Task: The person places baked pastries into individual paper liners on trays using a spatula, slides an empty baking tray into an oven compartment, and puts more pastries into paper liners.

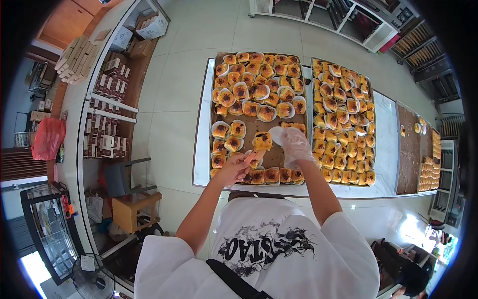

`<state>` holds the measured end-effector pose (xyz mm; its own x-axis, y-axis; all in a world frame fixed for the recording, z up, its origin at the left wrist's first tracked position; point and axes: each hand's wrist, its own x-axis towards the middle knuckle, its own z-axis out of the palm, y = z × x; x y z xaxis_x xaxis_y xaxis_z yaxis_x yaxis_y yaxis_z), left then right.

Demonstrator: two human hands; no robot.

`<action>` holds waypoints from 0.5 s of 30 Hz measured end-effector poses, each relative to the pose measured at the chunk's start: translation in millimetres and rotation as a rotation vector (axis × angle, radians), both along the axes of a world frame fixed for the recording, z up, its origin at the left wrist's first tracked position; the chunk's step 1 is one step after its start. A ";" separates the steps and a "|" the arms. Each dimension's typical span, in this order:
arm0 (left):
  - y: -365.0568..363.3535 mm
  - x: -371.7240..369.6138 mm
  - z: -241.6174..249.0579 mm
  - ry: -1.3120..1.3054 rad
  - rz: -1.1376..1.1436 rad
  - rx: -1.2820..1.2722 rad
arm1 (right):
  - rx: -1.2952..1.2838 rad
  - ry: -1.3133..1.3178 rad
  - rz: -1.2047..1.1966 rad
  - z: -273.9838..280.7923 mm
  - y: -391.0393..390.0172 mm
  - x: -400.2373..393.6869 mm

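Note:
My left hand (236,169) is closed around a flat orange-and-tan tool (254,155), whose exact kind I cannot make out. At the tool's far end is a golden bun (263,140) with a dark topping, over a bare part of the tray. In a clear plastic glove, my right hand (298,147) pinches a round white paper liner (277,135) just right of that bun. Below both hands lies the near baking tray (271,158), with rows of buns around its brown bare middle. Many of these buns sit on white paper liners.
A second tray of buns (343,129) stands to the right on the white marble table (387,149). Further right are a mostly bare brown tray (407,149) and more buns. Shelves with boxes (109,99), a chair (124,177) and a fan (93,278) stand at left.

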<state>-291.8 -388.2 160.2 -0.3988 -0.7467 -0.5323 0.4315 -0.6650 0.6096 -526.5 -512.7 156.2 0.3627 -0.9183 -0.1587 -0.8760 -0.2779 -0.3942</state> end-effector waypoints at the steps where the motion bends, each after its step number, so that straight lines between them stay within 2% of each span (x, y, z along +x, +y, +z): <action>1: 0.8 -2.6 2.6 -0.009 0.021 0.025 | 0.098 -0.081 0.018 4.0 3.8 5.4; 3: 2.7 -6.9 1.6 -0.040 0.053 0.051 | 0.297 -0.242 0.062 15.8 12.6 18.8; 4: 3.6 -8.3 -2.8 -0.063 0.062 0.055 | 0.174 -0.143 0.226 0.1 18.3 19.9; 7: 5.6 -9.3 -6.2 -0.130 0.079 0.060 | 0.578 -0.376 -0.140 -15.5 18.5 38.2; 8: 7.2 -8.2 -2.4 -0.133 0.083 0.057 | 0.220 -0.126 0.169 -41.5 18.8 30.3; 10: 11.7 -4.9 -1.4 -0.125 0.108 0.060 | 0.201 -0.199 0.161 -109.3 14.9 26.7; 11: 14.9 -3.4 -5.6 -0.110 0.127 0.066 | 0.192 -0.236 0.156 -125.8 14.4 28.9; 12: 17.6 -2.4 -9.0 -0.096 0.146 0.072 | 0.390 -0.381 -0.039 -100.1 17.9 38.7; 13: 19.1 -1.8 -10.6 -0.103 0.153 0.082 | 0.587 -0.521 -0.238 -37.9 24.0 57.2; 14: 20.1 -1.8 -11.7 -0.111 0.158 0.093 | 0.783 -0.656 -0.443 1.2 27.9 69.8; 15: 20.9 -2.4 -12.0 -0.118 0.162 0.104 | 0.751 -0.566 -0.378 8.6 28.5 74.7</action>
<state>-294.2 -367.3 148.2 -0.2083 -0.7344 -0.6460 0.4676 -0.6549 0.5937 -451.9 -484.2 164.8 0.2699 -0.7215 -0.6376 -0.4859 0.4697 -0.7371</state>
